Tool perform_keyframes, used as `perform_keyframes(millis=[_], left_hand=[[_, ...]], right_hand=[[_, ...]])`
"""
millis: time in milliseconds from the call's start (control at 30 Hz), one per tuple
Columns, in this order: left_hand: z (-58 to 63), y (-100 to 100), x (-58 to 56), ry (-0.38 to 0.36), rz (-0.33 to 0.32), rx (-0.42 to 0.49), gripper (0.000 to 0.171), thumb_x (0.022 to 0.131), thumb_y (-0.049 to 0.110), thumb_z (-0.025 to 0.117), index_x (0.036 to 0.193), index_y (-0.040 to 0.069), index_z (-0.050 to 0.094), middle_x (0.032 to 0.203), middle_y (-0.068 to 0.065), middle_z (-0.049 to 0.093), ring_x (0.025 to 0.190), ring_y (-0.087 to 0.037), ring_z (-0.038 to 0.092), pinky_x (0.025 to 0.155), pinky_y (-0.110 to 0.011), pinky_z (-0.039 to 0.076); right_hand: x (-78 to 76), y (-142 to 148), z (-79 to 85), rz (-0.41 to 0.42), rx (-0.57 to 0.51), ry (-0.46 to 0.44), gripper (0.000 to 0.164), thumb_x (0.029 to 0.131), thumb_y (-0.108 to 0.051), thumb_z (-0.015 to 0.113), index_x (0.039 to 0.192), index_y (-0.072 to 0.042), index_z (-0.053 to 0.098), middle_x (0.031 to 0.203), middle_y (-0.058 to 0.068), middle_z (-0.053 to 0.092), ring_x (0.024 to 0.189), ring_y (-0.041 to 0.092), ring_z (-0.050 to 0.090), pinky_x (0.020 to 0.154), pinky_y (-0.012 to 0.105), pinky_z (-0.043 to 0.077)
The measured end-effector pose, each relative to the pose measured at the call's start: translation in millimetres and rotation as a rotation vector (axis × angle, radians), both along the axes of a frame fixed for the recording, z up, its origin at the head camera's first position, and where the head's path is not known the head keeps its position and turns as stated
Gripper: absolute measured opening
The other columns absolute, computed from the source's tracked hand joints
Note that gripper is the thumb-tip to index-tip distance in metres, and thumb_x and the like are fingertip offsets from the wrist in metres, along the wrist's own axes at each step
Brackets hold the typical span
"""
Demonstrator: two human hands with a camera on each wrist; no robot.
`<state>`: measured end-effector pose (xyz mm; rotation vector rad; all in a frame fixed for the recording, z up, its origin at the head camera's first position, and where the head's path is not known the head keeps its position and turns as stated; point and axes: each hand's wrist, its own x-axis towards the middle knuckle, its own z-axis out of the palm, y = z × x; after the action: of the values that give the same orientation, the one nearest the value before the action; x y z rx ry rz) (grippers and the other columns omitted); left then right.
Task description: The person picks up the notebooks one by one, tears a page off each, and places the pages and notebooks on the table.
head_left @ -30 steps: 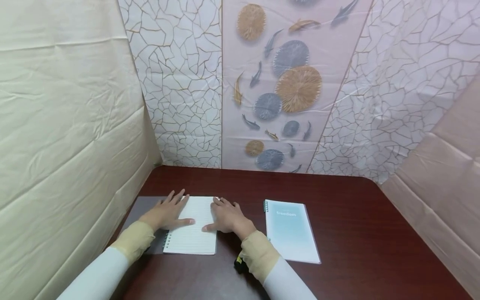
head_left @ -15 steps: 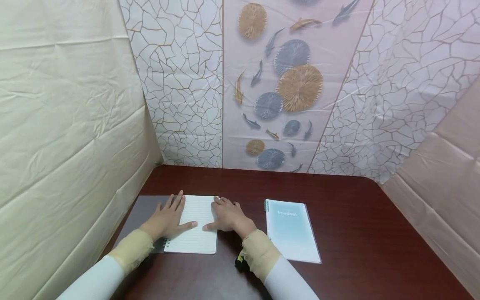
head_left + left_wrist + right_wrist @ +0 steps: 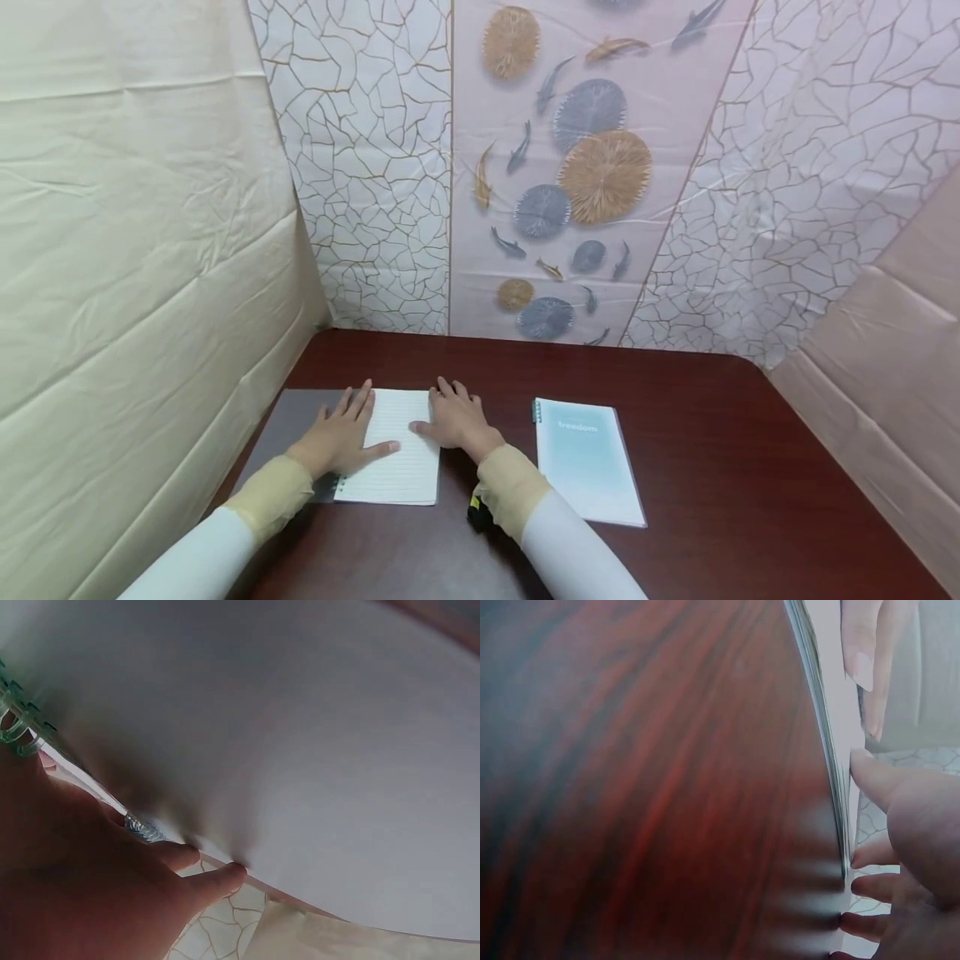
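A spiral notebook lies open on the table, its lined white page (image 3: pixel 401 471) to the right and its grey cover (image 3: pixel 296 421) folded out to the left. My left hand (image 3: pixel 337 437) rests over the binding with fingers spread, thumb stretched onto the page. Green rings (image 3: pixel 21 720) show beside that hand in the left wrist view. My right hand (image 3: pixel 456 421) lies at the page's upper right edge, thumb on the paper and the other fingers extended past the far right corner. In the right wrist view, the notebook's stacked page edges (image 3: pixel 821 697) run beside its fingertips.
A second spiral notebook (image 3: pixel 588 467), pale blue with "freedom" on its cover, lies to the right. A small black and yellow object (image 3: pixel 477 512) sits partly hidden by the right sleeve. Patterned cloth (image 3: pixel 375 208) hangs behind the dark red table (image 3: pixel 712 467).
My right hand has slid a little away from me along the page's right edge. My left hand has shifted slightly nearer over the binding, covering more rings. The notebook stays in place.
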<state>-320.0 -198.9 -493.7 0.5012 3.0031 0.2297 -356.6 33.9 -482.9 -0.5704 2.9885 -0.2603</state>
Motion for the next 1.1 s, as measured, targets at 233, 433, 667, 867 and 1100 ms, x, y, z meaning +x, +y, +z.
perform_keyframes(millis=[233,433,667,867,1100], left_hand=[[-0.4,0,-2.9,0.015,0.010,-0.020,0.116,0.096,0.083,0.045,0.167,-0.005,0.016,0.176,-0.021,0.005,0.159,-0.050,0.013,0.115,-0.081,0.020],[-3.9,-2,-3.9,0.017,0.008,-0.020,0.117,0.096,0.083,0.045,0.167,-0.004,0.014,0.177,-0.021,0.004,0.159,-0.050,0.014,0.116,-0.080,0.020],[-3.8,-1,-4.3,0.006,0.014,-0.025,0.118,0.096,0.084,0.045,0.167,-0.005,0.015,0.177,-0.021,0.003,0.159,-0.051,0.012,0.116,-0.080,0.018],[-4.6,-1,-4.4,0.012,0.016,-0.024,0.116,0.096,0.082,0.046,0.167,-0.004,0.014,0.177,-0.020,0.003,0.159,-0.050,0.012,0.117,-0.079,0.018],[-4.9,-1,-3.3,0.010,0.019,-0.029,0.117,0.096,0.083,0.045,0.167,-0.004,0.013,0.177,-0.020,0.002,0.159,-0.049,0.012,0.117,-0.079,0.018]], right_hand=[[2.7,-3,2.2,0.031,-0.006,0.032,0.067,0.105,-0.057,0.058,0.159,-0.016,0.052,0.174,0.012,0.026,0.159,0.039,0.024,0.122,0.064,0.030],[3.3,-11,5.4,0.037,-0.393,0.063,0.052,0.102,-0.035,0.071,0.149,-0.016,0.064,0.161,0.018,0.048,0.146,0.043,0.047,0.111,0.063,0.045],[-3.5,-12,8.7,-0.154,-0.803,-0.070,0.093,0.096,-0.028,0.081,0.169,-0.013,0.026,0.126,0.019,0.070,0.101,0.028,0.072,0.081,0.039,0.061],[-1.5,-11,3.6,-0.240,-0.826,-0.063,0.031,0.098,-0.021,0.078,0.117,0.002,0.068,0.081,0.006,0.069,0.064,0.014,0.062,0.057,0.028,0.054],[-1.0,-11,-7.9,-0.203,-0.785,-0.042,0.023,0.104,-0.017,0.069,0.083,-0.010,0.061,0.053,-0.002,0.044,0.047,0.012,0.041,0.047,0.026,0.038]])
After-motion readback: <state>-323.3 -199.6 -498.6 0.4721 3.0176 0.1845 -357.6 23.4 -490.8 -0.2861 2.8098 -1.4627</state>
